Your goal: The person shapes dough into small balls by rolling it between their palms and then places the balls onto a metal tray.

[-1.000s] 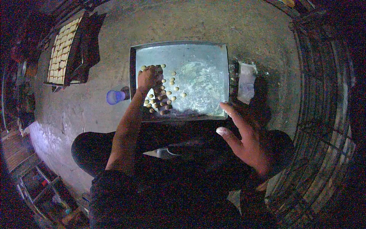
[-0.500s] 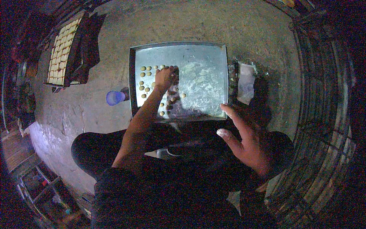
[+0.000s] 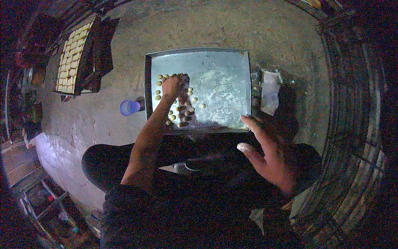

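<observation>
A square metal tray (image 3: 232,58) lies on the floor in front of me, dusted with flour on its right half. Several small round dough balls (image 3: 184,110) are scattered over its left half. My left hand (image 3: 173,85) reaches onto the tray among the balls, fingers curled down over them; whether it grips one is hidden. My right hand (image 3: 269,157) hovers near the tray's near right corner, fingers spread, with a flour-white fingertip and nothing in it.
A blue cup (image 3: 129,107) stands left of the tray. A rack of pale square pieces (image 3: 71,58) lies at the far left. A white packet (image 3: 270,91) sits right of the tray. My dark-clothed knees (image 3: 107,162) fill the foreground. Dark wire racks curve around the right.
My left hand has moved from the near left part of the tray to farther up among the balls. My right hand has stayed almost still.
</observation>
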Motion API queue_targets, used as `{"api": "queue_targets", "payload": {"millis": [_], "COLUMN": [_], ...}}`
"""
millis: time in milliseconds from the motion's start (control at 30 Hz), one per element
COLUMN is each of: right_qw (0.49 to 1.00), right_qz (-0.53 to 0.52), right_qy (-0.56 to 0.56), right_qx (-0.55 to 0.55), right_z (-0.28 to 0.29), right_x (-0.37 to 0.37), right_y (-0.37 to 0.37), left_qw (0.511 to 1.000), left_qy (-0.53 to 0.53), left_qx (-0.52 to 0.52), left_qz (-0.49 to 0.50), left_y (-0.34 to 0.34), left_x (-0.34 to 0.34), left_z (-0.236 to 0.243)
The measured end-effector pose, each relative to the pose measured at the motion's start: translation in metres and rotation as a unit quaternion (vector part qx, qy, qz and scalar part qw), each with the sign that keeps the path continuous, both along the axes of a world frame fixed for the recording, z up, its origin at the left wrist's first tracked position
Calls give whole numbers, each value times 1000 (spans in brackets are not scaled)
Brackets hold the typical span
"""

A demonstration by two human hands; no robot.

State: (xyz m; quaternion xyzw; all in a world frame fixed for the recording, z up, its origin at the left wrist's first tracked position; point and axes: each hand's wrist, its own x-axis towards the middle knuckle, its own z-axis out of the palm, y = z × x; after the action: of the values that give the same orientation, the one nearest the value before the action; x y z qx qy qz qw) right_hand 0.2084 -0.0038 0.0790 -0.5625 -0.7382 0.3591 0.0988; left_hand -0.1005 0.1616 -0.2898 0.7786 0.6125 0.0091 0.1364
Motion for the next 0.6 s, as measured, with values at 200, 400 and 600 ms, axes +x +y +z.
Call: {"api": "queue_targets", "payload": {"millis": [200, 400, 600], "right_qw": [1000, 999, 999], "right_qz": [-19, 8, 3], "right_qy": [9, 33, 37], "right_qx": [-4, 20, 35], "right_z": [-1, 3, -2], "right_x": [-7, -10, -13], "right_y": [-2, -8, -12], "left_qw": [1000, 986, 979], "left_qy": [14, -66, -85], "left_qx": [7, 23, -71], "left_qz": [21, 154, 172], "left_y": [-4, -12, -42], "left_x": [-16, -73, -111], "left_z": [9, 28, 7]}}
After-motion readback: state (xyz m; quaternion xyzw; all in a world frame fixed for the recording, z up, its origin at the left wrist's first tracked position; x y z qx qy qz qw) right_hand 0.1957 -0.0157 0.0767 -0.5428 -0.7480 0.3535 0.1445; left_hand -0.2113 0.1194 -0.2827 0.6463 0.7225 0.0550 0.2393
